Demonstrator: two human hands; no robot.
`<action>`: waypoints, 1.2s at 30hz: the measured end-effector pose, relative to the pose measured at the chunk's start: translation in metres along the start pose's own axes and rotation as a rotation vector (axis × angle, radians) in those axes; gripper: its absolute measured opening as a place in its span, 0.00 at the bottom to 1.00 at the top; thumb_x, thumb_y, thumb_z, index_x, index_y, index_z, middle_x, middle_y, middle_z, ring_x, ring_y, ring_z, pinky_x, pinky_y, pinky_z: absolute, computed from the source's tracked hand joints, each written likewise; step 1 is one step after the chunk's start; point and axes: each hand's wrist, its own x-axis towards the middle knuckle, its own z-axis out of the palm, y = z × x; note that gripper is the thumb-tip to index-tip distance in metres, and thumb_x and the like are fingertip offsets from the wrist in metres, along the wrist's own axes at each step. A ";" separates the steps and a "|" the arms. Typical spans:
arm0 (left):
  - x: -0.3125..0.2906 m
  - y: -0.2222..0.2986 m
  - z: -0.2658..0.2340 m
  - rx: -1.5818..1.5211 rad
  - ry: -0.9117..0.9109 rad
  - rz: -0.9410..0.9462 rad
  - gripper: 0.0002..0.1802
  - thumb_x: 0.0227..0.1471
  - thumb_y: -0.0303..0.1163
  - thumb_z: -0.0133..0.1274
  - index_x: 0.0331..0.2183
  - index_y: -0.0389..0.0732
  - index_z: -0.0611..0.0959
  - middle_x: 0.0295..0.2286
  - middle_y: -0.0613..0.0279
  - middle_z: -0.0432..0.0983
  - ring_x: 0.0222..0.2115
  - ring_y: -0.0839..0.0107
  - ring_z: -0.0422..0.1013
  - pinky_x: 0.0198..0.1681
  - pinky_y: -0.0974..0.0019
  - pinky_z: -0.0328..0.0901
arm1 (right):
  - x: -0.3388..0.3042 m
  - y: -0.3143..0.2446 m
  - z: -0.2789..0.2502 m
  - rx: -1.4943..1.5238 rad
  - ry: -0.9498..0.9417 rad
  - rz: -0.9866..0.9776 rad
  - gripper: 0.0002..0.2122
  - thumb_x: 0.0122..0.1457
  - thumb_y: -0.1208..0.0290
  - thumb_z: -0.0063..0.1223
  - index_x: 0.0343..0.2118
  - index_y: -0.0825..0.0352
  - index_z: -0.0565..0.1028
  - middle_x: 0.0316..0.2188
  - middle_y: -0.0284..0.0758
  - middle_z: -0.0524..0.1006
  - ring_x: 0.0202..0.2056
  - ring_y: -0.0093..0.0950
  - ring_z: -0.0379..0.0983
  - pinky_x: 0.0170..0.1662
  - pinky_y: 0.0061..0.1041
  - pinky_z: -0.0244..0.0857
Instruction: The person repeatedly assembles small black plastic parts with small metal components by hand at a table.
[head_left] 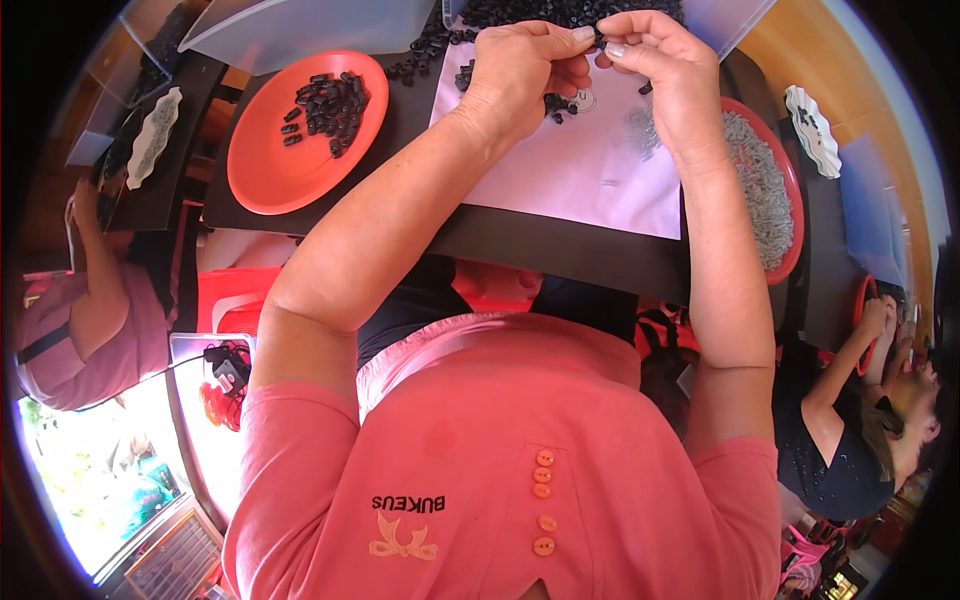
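Bright daylight is pouring in through an opening at 8 o'clock of this view, and a dark brown, flat-topped surface is stretching across the upper half. A person in a pink top is sitting over at 9, and another in a dark top is working between 3 and 4.

So, the hands: both are meeting up near 1 o'clock, over a pale pinkish-white flat sheet. The left hand is pinching a small black piece with its fingers closed down narrow, and the right hand is gripping the same bit from the other side, thumb and fingers nearly together. Can't really make out its shape, the fingers are mostly covering it.

Some loose black bits are lying on the sheet just below the left hand. A round orange plate is sitting between 10 and 11, holding a heap of short black tubular parts. Around 2, a round red dish is carrying loads of tiny greyish pieces. A see-through plastic bin is standing at 11.
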 end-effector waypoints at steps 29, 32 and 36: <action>-0.009 0.002 0.011 0.172 -0.055 0.024 0.06 0.57 0.27 0.52 0.30 0.36 0.78 0.19 0.65 0.74 0.17 0.78 0.67 0.19 0.76 0.60 | -0.006 -0.005 -0.012 -0.062 -0.079 -0.056 0.07 0.51 0.86 0.50 0.33 0.72 0.74 0.29 0.32 0.76 0.29 0.19 0.72 0.34 0.17 0.65; -0.011 0.002 0.014 0.250 -0.058 0.071 0.06 0.57 0.28 0.52 0.29 0.36 0.78 0.19 0.66 0.74 0.17 0.79 0.67 0.19 0.76 0.60 | -0.007 -0.005 -0.014 -0.077 -0.054 -0.085 0.07 0.52 0.87 0.50 0.34 0.72 0.75 0.29 0.33 0.77 0.30 0.19 0.73 0.34 0.16 0.66; -0.014 0.005 0.015 0.265 -0.041 0.076 0.06 0.57 0.28 0.52 0.29 0.36 0.78 0.19 0.66 0.73 0.17 0.79 0.66 0.19 0.76 0.60 | -0.008 -0.007 -0.012 0.024 -0.065 -0.001 0.06 0.52 0.87 0.51 0.34 0.72 0.75 0.29 0.33 0.78 0.30 0.20 0.74 0.34 0.17 0.67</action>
